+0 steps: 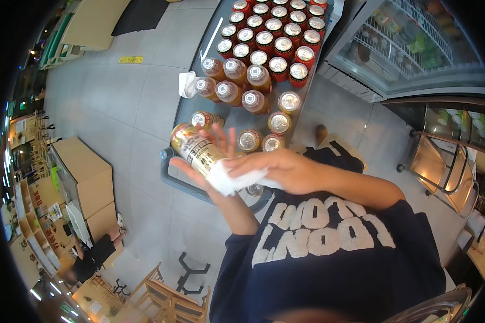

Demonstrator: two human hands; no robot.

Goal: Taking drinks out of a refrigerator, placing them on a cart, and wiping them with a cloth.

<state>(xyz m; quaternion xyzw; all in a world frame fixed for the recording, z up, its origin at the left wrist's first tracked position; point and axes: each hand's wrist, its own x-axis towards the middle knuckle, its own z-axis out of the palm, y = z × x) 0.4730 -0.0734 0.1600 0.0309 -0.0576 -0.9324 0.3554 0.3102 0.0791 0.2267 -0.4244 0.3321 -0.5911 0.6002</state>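
Note:
My left hand (pixel 223 141) cradles a tilted gold and white drink can (pixel 198 152) between its thumb and spread fingers, above the near end of a grey cart (pixel 242 115). My right hand (pixel 285 169) holds a white cloth or tissue (pixel 230 181) against the can's lower end. Several gold-topped cans (pixel 279 122) stand on the cart close to my hands, and one gold can (pixel 207 119) is just beyond the held can. Plastic bottles of amber drink (pixel 228 93) stand in two rows farther along. Behind them are many red cans (pixel 273 26).
A crumpled white cloth or tissue (pixel 187 84) lies at the cart's left edge. The cart's handle (pixel 178 183) curves near my forearm. A glass-fronted fridge (pixel 404 44) stands right, with a metal trolley (pixel 444 163) below it. A person (pixel 93 256) is by a counter at left.

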